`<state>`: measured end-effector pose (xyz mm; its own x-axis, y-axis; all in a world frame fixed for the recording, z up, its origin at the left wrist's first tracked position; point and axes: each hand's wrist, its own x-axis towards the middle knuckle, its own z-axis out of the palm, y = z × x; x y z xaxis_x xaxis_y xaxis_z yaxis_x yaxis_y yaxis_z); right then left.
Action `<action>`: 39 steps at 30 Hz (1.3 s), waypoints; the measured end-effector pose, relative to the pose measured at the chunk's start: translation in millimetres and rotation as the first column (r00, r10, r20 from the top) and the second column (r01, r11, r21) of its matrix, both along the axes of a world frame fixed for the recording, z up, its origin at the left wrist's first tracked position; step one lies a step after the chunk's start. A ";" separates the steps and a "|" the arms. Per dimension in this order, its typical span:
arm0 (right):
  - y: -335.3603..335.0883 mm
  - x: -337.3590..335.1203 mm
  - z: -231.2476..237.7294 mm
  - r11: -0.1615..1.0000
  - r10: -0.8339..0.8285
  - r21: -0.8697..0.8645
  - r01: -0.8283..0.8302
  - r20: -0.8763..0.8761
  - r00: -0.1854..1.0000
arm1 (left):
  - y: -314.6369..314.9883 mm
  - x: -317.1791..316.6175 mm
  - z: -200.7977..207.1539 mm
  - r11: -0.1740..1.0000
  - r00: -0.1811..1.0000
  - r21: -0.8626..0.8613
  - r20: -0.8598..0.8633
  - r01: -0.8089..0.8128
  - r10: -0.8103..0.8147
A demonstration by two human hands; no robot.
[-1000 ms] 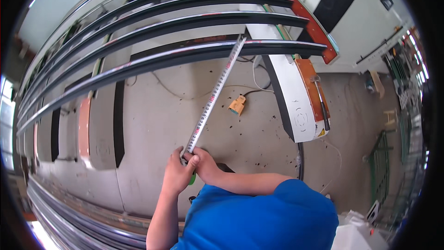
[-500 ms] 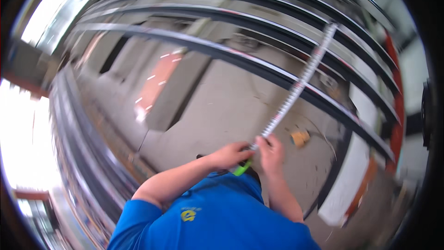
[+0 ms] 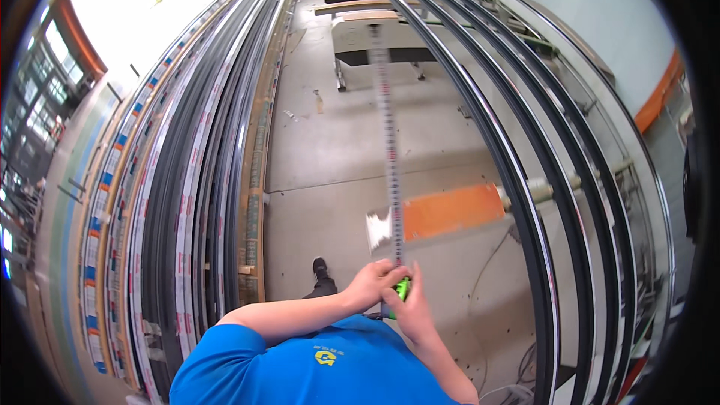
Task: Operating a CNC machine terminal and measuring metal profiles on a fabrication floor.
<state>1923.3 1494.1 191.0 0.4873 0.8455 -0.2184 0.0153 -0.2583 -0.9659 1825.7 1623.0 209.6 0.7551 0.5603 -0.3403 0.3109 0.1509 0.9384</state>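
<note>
Tape measure in both hands, blade out over the floor

The person holds the tape measure low in front of the blue shirt, in the near middle of the scene. The left hand reaches in from the left, its fingers curled closed at the mouth of the case, where the blade comes out. The right hand has its fingers closed around the green case from the right; the exact placing of some fingertips is hidden.

The blade runs nearly straight away from the hands toward the far side, blurred at its far end. In view that end overlaps a white machine unit; whether the two touch cannot be told. Nearer, the blade crosses in front of the left end of an orange panel.

To the right, long dark rails lie side by side, running from near to far, apart from the hands. To the left, a bundle of long profiles stretches the same way, some dark, some pale. A dark shoe shows on the floor between that bundle and the hands.
</note>
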 end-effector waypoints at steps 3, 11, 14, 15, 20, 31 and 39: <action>111.7 -13.9 12.7 0.975 0.192 -0.119 -0.186 0.038 0.981 | 89.1 -40.0 -20.1 0.972 0.978 -0.113 -0.017 -0.207 0.206; 355.8 -15.8 -6.3 0.721 0.614 -0.423 -0.549 0.021 0.789 | 343.1 -132.3 -19.1 0.782 0.797 -0.332 0.125 -0.527 0.591; 427.0 19.6 -15.5 0.602 0.699 -0.473 -0.643 -0.077 0.711 | 450.9 -156.0 -16.6 0.629 0.621 -0.359 0.155 -0.689 0.769; 450.3 35.3 -18.1 0.558 0.716 -0.504 -0.659 -0.110 0.690 | 491.9 -166.6 -20.5 0.596 0.574 -0.366 0.180 -0.715 0.799; 575.9 131.7 -54.4 0.444 0.714 -0.512 -0.735 -0.293 0.635 | 704.7 -229.4 -28.5 0.515 0.443 -0.357 0.266 -0.780 0.856; 989.3 224.4 -21.0 0.193 0.892 -0.733 -0.653 -0.146 0.427 | 1027.9 -293.0 20.1 0.112 0.053 -0.266 0.218 -0.957 0.975; 1234.9 255.1 -40.1 0.195 0.897 -0.729 -0.656 -0.138 0.420 | 1220.7 -174.2 -38.0 0.225 0.172 -0.343 0.176 -0.912 0.969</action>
<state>2178.5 2729.0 150.9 -0.2131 0.5156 -0.8299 0.7814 -0.4199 -0.4616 1651.5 2843.7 171.6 -0.2545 0.8923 -0.3728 -0.4329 0.2396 0.8690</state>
